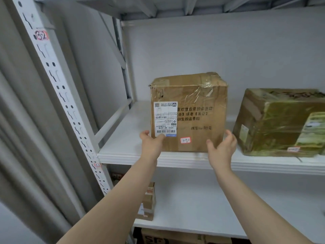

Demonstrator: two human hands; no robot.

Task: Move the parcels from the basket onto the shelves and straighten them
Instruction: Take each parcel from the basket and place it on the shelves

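Steadying a cardboard box (197,110) on the shelf (123,148)

Standing upright at the near edge of the white board, left of a green-taped parcel (281,124), apart from it. Clasped at the lower left corner by the left hand (152,140), thumb on the shipping label (165,118). Flanked at the lower right corner by the right hand (222,148), fingers loose, gripping nothing.

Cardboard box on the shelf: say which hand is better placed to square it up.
Left. The left hand pinches the lower left corner of the cardboard box; the right hand is open beside its right edge.
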